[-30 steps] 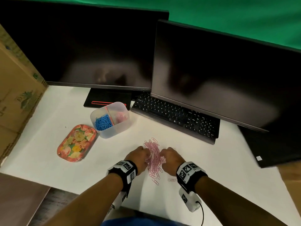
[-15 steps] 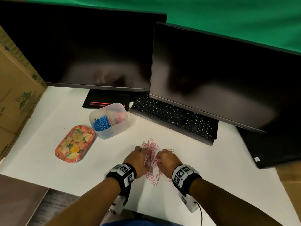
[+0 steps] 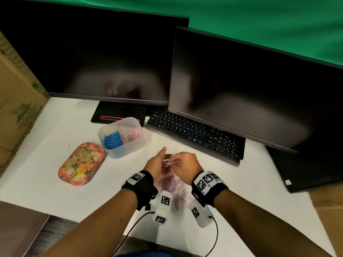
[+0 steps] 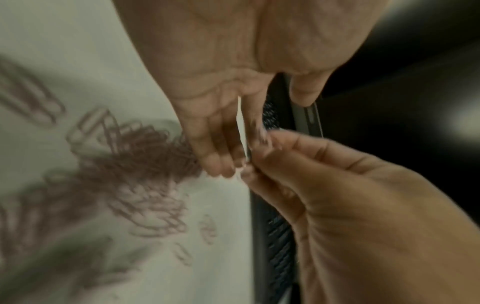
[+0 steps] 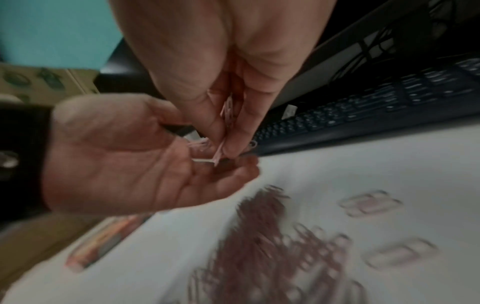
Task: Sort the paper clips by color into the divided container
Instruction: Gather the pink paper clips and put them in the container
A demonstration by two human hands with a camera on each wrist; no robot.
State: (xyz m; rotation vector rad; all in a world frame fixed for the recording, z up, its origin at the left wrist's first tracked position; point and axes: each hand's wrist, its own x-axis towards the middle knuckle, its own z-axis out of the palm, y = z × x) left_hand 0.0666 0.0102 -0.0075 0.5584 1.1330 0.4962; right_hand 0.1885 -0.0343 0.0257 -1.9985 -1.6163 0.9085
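A heap of pink paper clips (image 3: 172,184) lies on the white table in front of me, blurred in the left wrist view (image 4: 145,164). Above it my right hand (image 3: 181,162) pinches a small bunch of pink clips (image 5: 228,111) between thumb and fingers. My left hand (image 3: 159,164) is beside it, palm turned up and fingers loosely straight (image 5: 130,164), its fingertips meeting the right hand's. The clear divided container (image 3: 120,151) stands to the far left of my hands. It has blue clips (image 3: 112,141) in its left half and pink clips (image 3: 134,134) in its right half.
A floral tray (image 3: 81,164) lies left of the container. A black keyboard (image 3: 196,134) sits just behind the hands, under the right of two dark monitors (image 3: 250,101). A cardboard box (image 3: 14,108) bounds the left side. A few stray pink clips (image 3: 178,201) lie near the table's front edge.
Both hands have risen off the heap they were pressing together. The right hand has taken up a bunch of pink clips, and the left has turned palm up beside it.
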